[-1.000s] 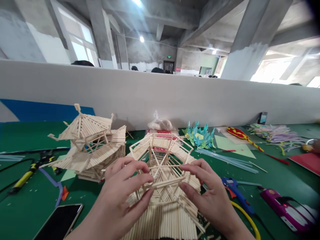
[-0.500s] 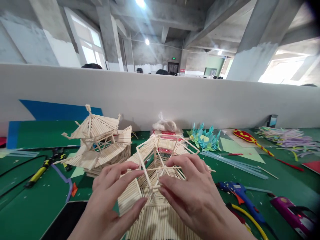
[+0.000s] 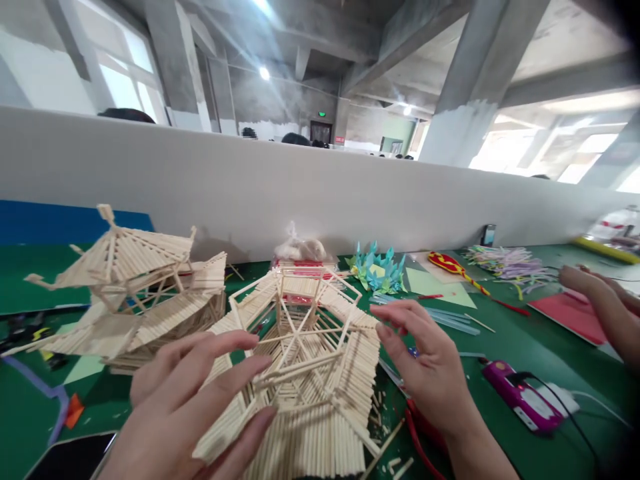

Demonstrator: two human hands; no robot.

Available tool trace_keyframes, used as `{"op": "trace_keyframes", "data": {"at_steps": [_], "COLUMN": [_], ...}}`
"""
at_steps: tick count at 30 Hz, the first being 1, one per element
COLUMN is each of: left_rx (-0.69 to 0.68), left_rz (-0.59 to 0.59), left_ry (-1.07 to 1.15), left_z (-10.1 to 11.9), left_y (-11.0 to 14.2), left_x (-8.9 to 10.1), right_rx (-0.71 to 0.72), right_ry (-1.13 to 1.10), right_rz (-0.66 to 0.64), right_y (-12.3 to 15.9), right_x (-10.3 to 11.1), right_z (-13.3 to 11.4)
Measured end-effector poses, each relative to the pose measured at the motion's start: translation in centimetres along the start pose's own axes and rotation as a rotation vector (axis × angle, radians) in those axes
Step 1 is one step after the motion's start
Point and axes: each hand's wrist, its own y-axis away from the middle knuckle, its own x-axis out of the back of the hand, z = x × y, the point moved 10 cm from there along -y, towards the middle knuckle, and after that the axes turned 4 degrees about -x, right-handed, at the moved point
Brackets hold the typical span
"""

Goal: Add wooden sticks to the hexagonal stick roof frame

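Note:
In front of me stands a pavilion model of thin wooden sticks (image 3: 310, 443), with an open polygonal frame at its top and sticks crossing at the middle. My left hand (image 3: 200, 393) is at its near left side, thumb and fingers spread apart around the frame's edge; whether the fingertips touch it I cannot tell. My right hand (image 3: 425, 360) is at the right side with thumb and fingers apart. Its fingertips are close to the end of a stick that juts out from the frame. Part of the model's left side is hidden behind my left hand.
At left stands a finished-looking stick pavilion (image 3: 145, 273). A blue paper lotus (image 3: 379, 270), red-handled tool (image 3: 420, 433) and purple device (image 3: 520, 397) lie to the right. Another person's hand (image 3: 595, 293) reaches in above a red sheet (image 3: 570, 313). A phone (image 3: 75, 457) lies front left.
My right hand has left the frame's middle and moved right, its fingers opening. My left hand stays by the left side. The view has turned right, bringing another person's hands into sight.

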Motion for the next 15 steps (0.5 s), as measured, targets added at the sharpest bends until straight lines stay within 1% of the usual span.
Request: {"op": "trace_keyframes", "data": {"at_steps": [2, 4, 6, 9, 11, 15], "left_rx": [-0.034, -0.075, -0.133, -0.219, -0.235, -0.189], "left_rz": [0.01, 0.006, -0.02, -0.072, -0.095, -0.147], "left_ry": [-0.003, -0.037, -0.085, -0.133, -0.134, -0.112], "left_z": [1.0, 2.2, 3.5, 5.1, 5.5, 5.3], "left_y": [-0.8, -1.8, -2.7, -3.7, -4.2, -4.6], "left_x": [-0.5, -1.1, -1.7, -2.7, -3.2, -3.9], "right_rx": [-0.054, -0.078, -0.081, -0.059, -0.042, -0.011], "right_ry": [-0.06, -0.104, -0.129, -0.153, -0.163, -0.168], "right_rz": [-0.057, -0.128, -0.167, -0.174, -0.167, -0.15], "right_y": [0.8, 1.6, 2.0, 2.1, 2.0, 1.5], "right_x": [-0.6, -1.9, -3.1, -4.0, -4.1, -4.1], "right_z": [1.4, 2.0, 2.0, 1.5, 1.2, 0.9]}}
